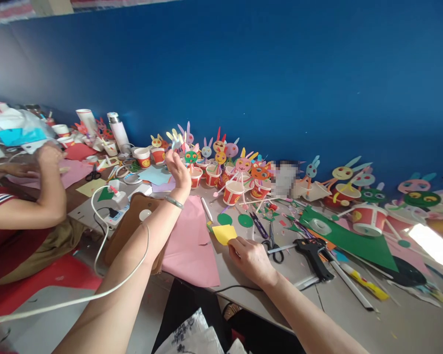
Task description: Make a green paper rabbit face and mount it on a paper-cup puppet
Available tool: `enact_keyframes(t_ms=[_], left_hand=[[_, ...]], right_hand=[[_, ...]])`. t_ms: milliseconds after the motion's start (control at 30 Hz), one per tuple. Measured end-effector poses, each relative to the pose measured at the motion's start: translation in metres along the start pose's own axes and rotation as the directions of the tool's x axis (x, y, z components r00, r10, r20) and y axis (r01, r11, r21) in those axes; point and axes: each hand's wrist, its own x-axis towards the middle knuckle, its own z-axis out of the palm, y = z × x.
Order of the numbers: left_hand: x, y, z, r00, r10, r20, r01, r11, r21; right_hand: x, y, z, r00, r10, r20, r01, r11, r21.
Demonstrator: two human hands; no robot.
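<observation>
My left hand [179, 172] is raised over the table in front of the paper-cup figures, its fingers stretched out. Just beyond it stand a figure with pale yellow paper ears [174, 139] and one with a green round face [191, 157]; whether my fingertips touch either is unclear. Between the thumb and fingers of my right hand [253, 259] is a piece of yellow paper [224, 234], held low over the table. Behind the paper lie two green paper circles [225, 219]. Black-handled scissors [274, 243] rest to the right of this hand.
Pink paper [192, 246] and a brown case [127, 226] lie under my left arm. A white cable [103, 295] crosses that arm. A glue gun [315, 255] and green paper [350, 238] are at right. At left, a co-worker's arm [53, 191] rests near a power strip [116, 216].
</observation>
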Motion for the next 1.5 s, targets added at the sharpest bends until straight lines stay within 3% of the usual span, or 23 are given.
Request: enact_keyframes(t_ms=[33, 100, 167, 200, 267, 300, 367, 400, 467, 567, 633, 700, 767, 833, 933, 967, 1033, 1100, 1200, 1367, 1500], left_hand=[[-0.003, 0.009, 0.000, 0.999, 0.036, -0.006, -0.036, 0.999, -0.014], [-0.015, 0.028, 0.000, 0.973, 0.213, 0.083, -0.205, 0.973, -0.104], [-0.033, 0.048, 0.000, 0.888, 0.351, 0.297, -0.319, 0.935, -0.152], [-0.044, 0.057, 0.001, 0.811, 0.390, 0.437, -0.367, 0.920, -0.139], [-0.065, 0.072, 0.001, 0.561, 0.320, 0.764, -0.476, 0.879, -0.018], [-0.074, 0.077, 0.001, 0.407, 0.202, 0.891, -0.559, 0.826, 0.069], [-0.090, 0.084, -0.001, 0.105, -0.086, 0.991, -0.738, 0.661, 0.136], [-0.096, 0.087, -0.003, 0.030, -0.158, 0.987, -0.760, 0.638, 0.125], [-0.106, 0.090, -0.007, -0.065, -0.244, 0.968, -0.770, 0.629, 0.107], [-0.114, 0.093, -0.013, -0.149, -0.309, 0.939, -0.763, 0.641, 0.089], [-0.115, 0.093, -0.016, -0.149, -0.326, 0.933, -0.760, 0.642, 0.103], [-0.111, 0.091, -0.020, -0.083, -0.322, 0.943, -0.765, 0.627, 0.146], [-0.101, 0.085, -0.022, 0.049, -0.297, 0.954, -0.775, 0.591, 0.224], [-0.083, 0.075, -0.024, 0.219, -0.260, 0.940, -0.773, 0.541, 0.330], [-0.047, 0.055, -0.022, 0.436, -0.206, 0.876, -0.741, 0.469, 0.480], [-0.035, 0.048, -0.021, 0.496, -0.179, 0.850, -0.725, 0.454, 0.519], [-0.014, 0.034, -0.019, 0.567, -0.121, 0.815, -0.704, 0.444, 0.555], [0.003, 0.020, -0.017, 0.585, -0.079, 0.807, -0.702, 0.449, 0.553], [0.016, 0.001, -0.015, 0.561, -0.045, 0.827, -0.717, 0.473, 0.512], [0.019, -0.023, -0.013, 0.572, -0.018, 0.820, -0.709, 0.492, 0.505], [0.016, -0.029, -0.013, 0.580, -0.022, 0.814, -0.708, 0.479, 0.518]], right_hand=[[0.000, 0.000, 0.000, 1.000, -0.002, 0.001, 0.002, 1.000, 0.001], [0.000, 0.000, 0.000, 1.000, -0.004, 0.003, 0.004, 1.000, 0.003], [0.001, 0.000, 0.000, 1.000, -0.004, 0.003, 0.004, 1.000, 0.004], [0.001, 0.000, 0.000, 1.000, -0.004, 0.003, 0.003, 1.000, 0.003], [0.001, 0.000, 0.000, 1.000, -0.006, 0.006, 0.006, 1.000, -0.002], [0.001, 0.001, 0.000, 1.000, -0.010, 0.009, 0.010, 1.000, -0.006], [0.001, 0.001, -0.001, 1.000, -0.015, 0.017, 0.015, 1.000, -0.015], [0.001, 0.001, -0.001, 1.000, -0.016, 0.018, 0.016, 1.000, -0.019], [0.000, 0.001, -0.001, 1.000, -0.015, 0.012, 0.015, 0.999, -0.028], [-0.001, 0.000, 0.000, 1.000, -0.016, 0.000, 0.016, 0.999, -0.027], [-0.001, 0.000, 0.001, 1.000, -0.019, 0.002, 0.019, 1.000, -0.017], [-0.001, 0.000, 0.001, 1.000, -0.019, 0.011, 0.019, 1.000, -0.006], [0.000, 0.000, 0.001, 1.000, -0.013, 0.019, 0.013, 1.000, 0.001], [-0.001, 0.001, 0.001, 1.000, -0.003, 0.030, 0.003, 1.000, 0.006], [-0.001, 0.001, 0.001, 0.999, 0.001, 0.054, -0.002, 1.000, 0.016], [-0.001, 0.001, 0.002, 0.998, -0.002, 0.065, 0.001, 1.000, 0.021], [-0.002, 0.001, 0.002, 0.997, -0.004, 0.081, 0.002, 1.000, 0.026], [-0.002, 0.001, 0.002, 0.996, 0.001, 0.084, -0.003, 1.000, 0.025], [-0.001, 0.001, 0.001, 0.997, 0.010, 0.074, -0.012, 1.000, 0.022], [-0.002, 0.002, 0.001, 0.997, -0.009, 0.070, 0.007, 1.000, 0.031], [-0.003, 0.002, 0.001, 0.997, -0.022, 0.071, 0.019, 0.999, 0.046]])
